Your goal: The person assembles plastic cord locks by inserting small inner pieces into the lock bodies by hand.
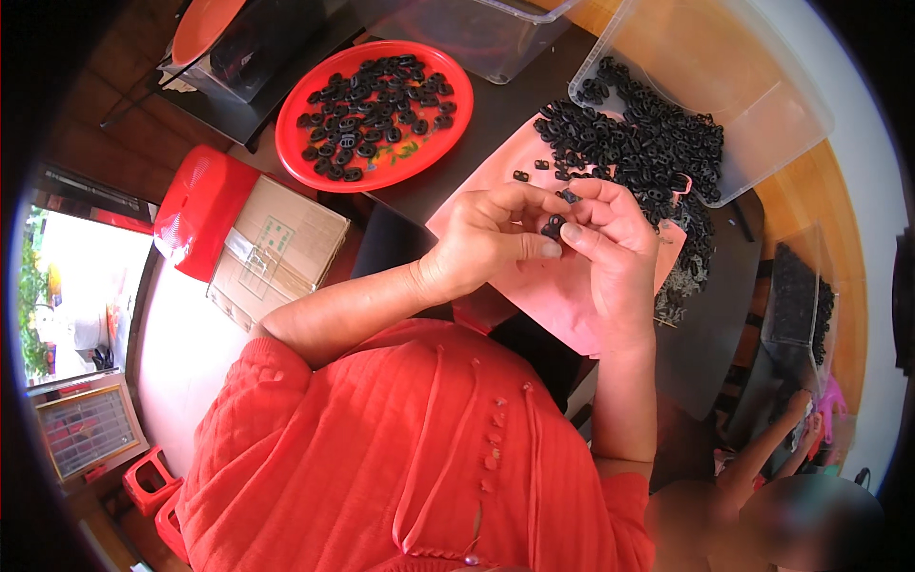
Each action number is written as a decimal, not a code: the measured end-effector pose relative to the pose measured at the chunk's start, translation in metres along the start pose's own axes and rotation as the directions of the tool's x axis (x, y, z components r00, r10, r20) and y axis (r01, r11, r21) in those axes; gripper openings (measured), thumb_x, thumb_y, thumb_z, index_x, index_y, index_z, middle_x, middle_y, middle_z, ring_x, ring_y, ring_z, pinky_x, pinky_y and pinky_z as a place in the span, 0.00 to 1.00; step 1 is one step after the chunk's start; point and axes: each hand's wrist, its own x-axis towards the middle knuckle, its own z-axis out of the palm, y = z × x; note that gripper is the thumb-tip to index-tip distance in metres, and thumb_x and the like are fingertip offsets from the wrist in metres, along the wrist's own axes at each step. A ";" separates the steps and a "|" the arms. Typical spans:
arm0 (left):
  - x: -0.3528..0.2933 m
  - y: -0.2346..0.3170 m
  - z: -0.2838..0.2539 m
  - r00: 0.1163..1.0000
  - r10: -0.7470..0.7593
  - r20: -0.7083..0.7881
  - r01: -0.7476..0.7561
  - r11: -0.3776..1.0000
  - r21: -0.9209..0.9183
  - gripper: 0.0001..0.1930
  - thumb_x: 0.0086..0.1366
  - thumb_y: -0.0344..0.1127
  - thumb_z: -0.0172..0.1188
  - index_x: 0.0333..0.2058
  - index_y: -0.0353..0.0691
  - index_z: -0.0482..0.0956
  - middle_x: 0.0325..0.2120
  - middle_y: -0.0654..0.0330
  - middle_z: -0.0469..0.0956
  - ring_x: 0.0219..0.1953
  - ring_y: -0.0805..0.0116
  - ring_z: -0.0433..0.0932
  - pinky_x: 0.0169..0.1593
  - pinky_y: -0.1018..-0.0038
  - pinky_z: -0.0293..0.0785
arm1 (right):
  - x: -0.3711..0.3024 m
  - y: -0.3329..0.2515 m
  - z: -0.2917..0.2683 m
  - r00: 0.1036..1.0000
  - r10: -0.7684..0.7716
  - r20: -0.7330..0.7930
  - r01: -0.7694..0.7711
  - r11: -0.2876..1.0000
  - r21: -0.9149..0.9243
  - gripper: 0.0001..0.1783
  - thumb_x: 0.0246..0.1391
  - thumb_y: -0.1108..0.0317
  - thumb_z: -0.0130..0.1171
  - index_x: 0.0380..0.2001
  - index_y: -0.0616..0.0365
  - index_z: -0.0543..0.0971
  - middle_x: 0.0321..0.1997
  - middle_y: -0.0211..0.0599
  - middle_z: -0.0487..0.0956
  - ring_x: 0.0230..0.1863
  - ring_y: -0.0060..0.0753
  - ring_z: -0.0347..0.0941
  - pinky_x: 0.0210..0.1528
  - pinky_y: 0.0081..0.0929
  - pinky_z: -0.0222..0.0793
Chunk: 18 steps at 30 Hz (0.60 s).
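My left hand [491, 234] and my right hand [615, 234] meet above a pink cloth [543, 296]. Between their thumbs and fingertips is a small black two-holed plastic piece [553, 226]. The fingers of both hands are closed in a pinch around it and partly hide it. A bit of dark material also shows between the index fingertips, too small to make out. Just beyond my hands, a heap of similar black pieces [648, 143] spreads over the cloth, with a few loose ones at its near left edge.
A red round tray [293, 157] with many black pieces lies at the far left. A clear plastic bin [753, 114] lies tipped behind the heap. Pale small parts [681, 286] lie right of the cloth. A cardboard box [276, 253] stands left. Another person's arms [762, 448] show at lower right.
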 end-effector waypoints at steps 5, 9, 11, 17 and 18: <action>0.000 0.002 -0.007 0.993 -0.011 0.119 0.013 1.000 -0.017 0.17 0.59 0.15 0.67 0.47 0.29 0.78 0.40 0.59 0.81 0.43 0.72 0.82 0.48 0.75 0.81 | -0.002 -0.005 -0.001 0.994 0.101 0.035 -0.102 0.994 0.044 0.14 0.58 0.79 0.61 0.47 0.65 0.75 0.36 0.33 0.81 0.37 0.21 0.77 0.40 0.18 0.72; -0.002 0.004 -0.007 0.993 -0.007 0.120 0.008 1.000 -0.013 0.18 0.58 0.17 0.70 0.47 0.33 0.80 0.41 0.64 0.82 0.41 0.78 0.79 0.44 0.80 0.78 | -0.007 0.002 -0.012 0.992 0.100 0.079 -0.090 0.989 -0.116 0.08 0.60 0.75 0.61 0.42 0.64 0.77 0.34 0.31 0.80 0.34 0.19 0.75 0.37 0.17 0.70; -0.003 0.005 -0.007 0.993 0.010 0.115 -0.013 1.000 0.020 0.17 0.58 0.18 0.70 0.47 0.33 0.80 0.41 0.64 0.82 0.40 0.79 0.79 0.43 0.80 0.77 | -0.009 -0.003 -0.009 0.987 0.150 0.050 -0.139 0.974 -0.178 0.05 0.62 0.71 0.61 0.36 0.63 0.79 0.33 0.29 0.79 0.32 0.17 0.73 0.34 0.16 0.68; -0.005 0.007 -0.009 0.977 0.090 0.192 -0.129 0.971 0.200 0.15 0.58 0.21 0.71 0.44 0.34 0.81 0.37 0.62 0.82 0.35 0.80 0.79 0.41 0.81 0.77 | -0.019 0.000 -0.008 0.970 0.223 0.095 -0.231 0.970 0.080 0.07 0.62 0.70 0.61 0.37 0.64 0.79 0.30 0.30 0.79 0.27 0.17 0.73 0.28 0.15 0.67; -0.006 0.009 -0.009 0.969 0.100 0.226 -0.153 0.962 0.227 0.14 0.58 0.22 0.72 0.43 0.34 0.81 0.35 0.61 0.82 0.34 0.79 0.79 0.40 0.81 0.77 | -0.021 0.003 -0.007 0.971 0.222 0.094 -0.229 0.970 0.081 0.07 0.62 0.70 0.61 0.37 0.64 0.79 0.30 0.30 0.79 0.27 0.17 0.73 0.28 0.15 0.67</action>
